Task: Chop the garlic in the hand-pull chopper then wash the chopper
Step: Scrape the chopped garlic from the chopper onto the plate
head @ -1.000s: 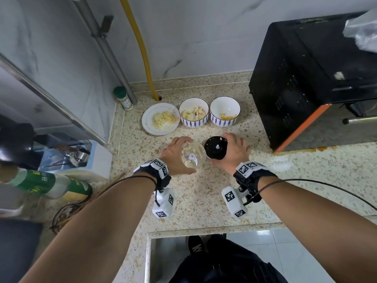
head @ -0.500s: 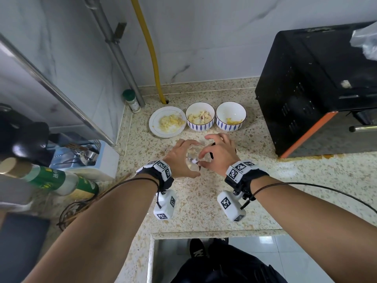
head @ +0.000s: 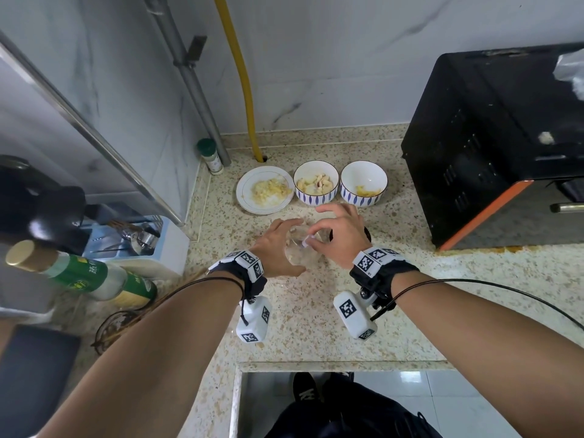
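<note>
head camera, looking down on a speckled stone countertop (head: 316,317) that runs back to a pale marble wall (head: 331,58). both arms are in, wrists strapped with tagged bands.

centre of the counter: the left hand (head: 276,252) is curled round the clear chopper bowl (head: 298,259), gripping it from its left side as it sits on the stone. the right hand (head: 339,238) comes in from the other side, thumb and forefinger pinching the small white centre piece (head: 306,245) that stands in the middle of the bowl, the other fingers fanned wide above it. a black rim (head: 367,235) peeks out past the right hand (too little shows to say more).

just beyond the hands, a row of three: a white plate (head: 245,200) heaped with chopped garlic (head: 268,191), then a blue-patterned bowl (head: 313,200) holding whole garlic cloves (head: 317,184), then a matching second bowl (head: 363,200) with a few yellowish scraps inside. the three stand close, side by side.

back corner: a green-capped jar (head: 211,158) stands at the foot of a grey pipe (head: 192,77), with a yellow pipe (head: 243,77) dropping into the counter beside it. right side: a black oven (head: 489,137) with an orange edge. far left: a green-labelled bottle (head: 88,276) and a pale blue box (head: 158,235) of metal utensils. below the counter's front edge, glossy floor tiles (head: 458,403) and a dark shoe (head: 303,390).
</note>
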A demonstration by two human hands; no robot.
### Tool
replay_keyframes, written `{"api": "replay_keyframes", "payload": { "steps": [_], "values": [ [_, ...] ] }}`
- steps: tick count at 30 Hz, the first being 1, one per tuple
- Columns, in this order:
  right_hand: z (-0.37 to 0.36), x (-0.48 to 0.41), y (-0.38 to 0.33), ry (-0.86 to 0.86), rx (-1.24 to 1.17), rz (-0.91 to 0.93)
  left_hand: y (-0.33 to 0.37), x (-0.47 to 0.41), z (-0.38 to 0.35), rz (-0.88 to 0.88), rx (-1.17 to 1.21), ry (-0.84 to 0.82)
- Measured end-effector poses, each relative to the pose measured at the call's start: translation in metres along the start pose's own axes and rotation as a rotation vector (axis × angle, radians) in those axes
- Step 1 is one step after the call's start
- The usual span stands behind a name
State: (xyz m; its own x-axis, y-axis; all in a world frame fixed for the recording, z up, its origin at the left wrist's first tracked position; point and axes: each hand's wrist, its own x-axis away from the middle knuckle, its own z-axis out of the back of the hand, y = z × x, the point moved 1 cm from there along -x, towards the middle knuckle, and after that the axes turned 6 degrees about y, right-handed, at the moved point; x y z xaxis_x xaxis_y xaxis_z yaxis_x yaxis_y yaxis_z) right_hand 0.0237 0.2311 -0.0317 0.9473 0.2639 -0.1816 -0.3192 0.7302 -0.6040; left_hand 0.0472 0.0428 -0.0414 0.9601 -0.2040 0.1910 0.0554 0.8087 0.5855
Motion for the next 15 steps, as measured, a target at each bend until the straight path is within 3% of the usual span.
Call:
{"api": "replay_keyframes", "payload": {
  "steps": [7,15],
  "values": [
    [0.005,-0.010,0.004,0.197,-0.101,-0.052,-0.017,0.005,0.009,0.092,-0.017,0.059],
    [-0.016,-0.008,0.007,-0.069,0.243,-0.055,-0.033,0.018,0.019,0.138,-0.004,0.135]
  ]
}}
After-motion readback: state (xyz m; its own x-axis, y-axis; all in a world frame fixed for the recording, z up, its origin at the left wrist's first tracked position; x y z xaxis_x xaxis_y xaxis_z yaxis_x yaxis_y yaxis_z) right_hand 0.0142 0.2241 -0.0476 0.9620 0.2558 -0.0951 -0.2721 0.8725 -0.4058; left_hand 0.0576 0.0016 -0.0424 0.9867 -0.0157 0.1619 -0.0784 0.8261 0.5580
